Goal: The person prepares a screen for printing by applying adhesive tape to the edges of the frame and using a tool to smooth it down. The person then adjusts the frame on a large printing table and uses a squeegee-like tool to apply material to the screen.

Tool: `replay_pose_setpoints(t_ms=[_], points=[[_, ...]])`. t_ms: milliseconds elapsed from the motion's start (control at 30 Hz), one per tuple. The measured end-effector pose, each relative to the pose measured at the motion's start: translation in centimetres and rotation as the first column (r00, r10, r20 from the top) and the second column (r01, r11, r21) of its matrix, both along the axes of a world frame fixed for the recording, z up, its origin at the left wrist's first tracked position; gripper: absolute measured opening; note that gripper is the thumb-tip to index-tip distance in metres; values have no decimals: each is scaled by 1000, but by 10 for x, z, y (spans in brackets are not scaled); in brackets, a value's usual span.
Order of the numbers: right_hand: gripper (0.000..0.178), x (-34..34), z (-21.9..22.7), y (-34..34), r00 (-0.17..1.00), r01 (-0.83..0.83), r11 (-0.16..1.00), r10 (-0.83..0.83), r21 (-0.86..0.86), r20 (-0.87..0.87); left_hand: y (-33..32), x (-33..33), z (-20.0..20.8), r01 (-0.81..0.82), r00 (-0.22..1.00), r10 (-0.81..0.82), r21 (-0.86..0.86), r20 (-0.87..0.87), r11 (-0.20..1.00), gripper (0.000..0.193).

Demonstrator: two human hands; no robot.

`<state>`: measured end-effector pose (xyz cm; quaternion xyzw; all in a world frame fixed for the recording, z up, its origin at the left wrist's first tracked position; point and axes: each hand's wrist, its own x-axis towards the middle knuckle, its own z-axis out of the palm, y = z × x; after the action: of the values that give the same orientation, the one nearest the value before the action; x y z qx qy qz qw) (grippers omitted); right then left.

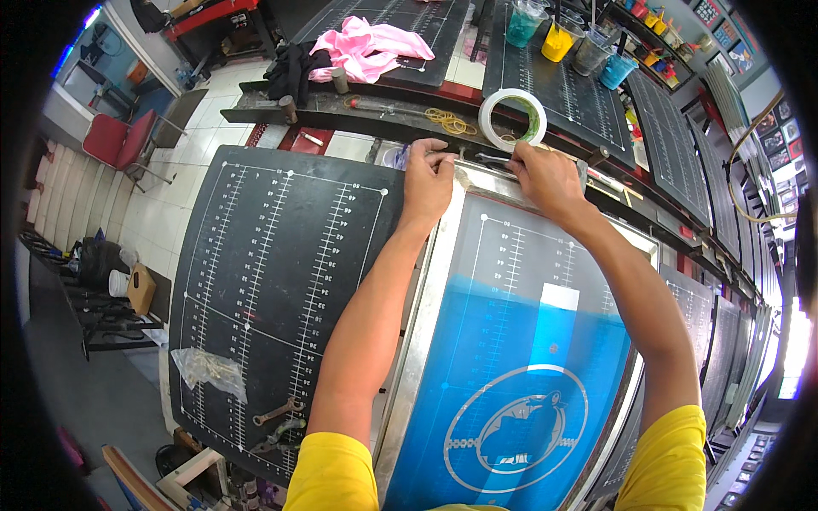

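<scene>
A screen printing frame (411,375) with a silver metal border and blue mesh (511,341) lies before me; an oval emblem shows in the mesh. At its far left corner is my left hand (429,187), fingers curled closed; what they hold, if anything, is hidden. My right hand (550,179) is closed at the frame's far edge, round the end of a slim grey metal tool (492,158) whose kind I cannot make out. Just beyond the right hand, a roll of tape (487,119) stands on its edge on the rail.
To the left, a black printing board (281,247) with white rulers bears a plastic bag (209,375) of small parts, a wrench (277,411) and pliers (279,436). Pink cloth (371,47) and ink cups (558,41) sit on boards beyond. A red chair (123,140) stands far left.
</scene>
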<state>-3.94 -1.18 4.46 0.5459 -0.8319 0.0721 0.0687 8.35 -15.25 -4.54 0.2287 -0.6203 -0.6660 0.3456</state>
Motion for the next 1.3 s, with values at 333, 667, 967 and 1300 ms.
replay_pose_setpoints(t_ms=[333,667,967,1300], points=[[9,0,38,-59,735,-412,908,382,78,-561,0,4,5,-2,1000,2,0,29,1000,26],[15,8,44,-80,686,-414,871,490,265,-538,1,2,5,-27,999,28,-43,36,999,22],[16,-3,0,-17,963,-159,987,147,-35,-226,2,-2,2,-27,999,27,-1,-22,1000,22],[8,-14,38,-38,856,-373,928,345,2,-385,3,-1,6,33,999,-33,62,-7,998,23]])
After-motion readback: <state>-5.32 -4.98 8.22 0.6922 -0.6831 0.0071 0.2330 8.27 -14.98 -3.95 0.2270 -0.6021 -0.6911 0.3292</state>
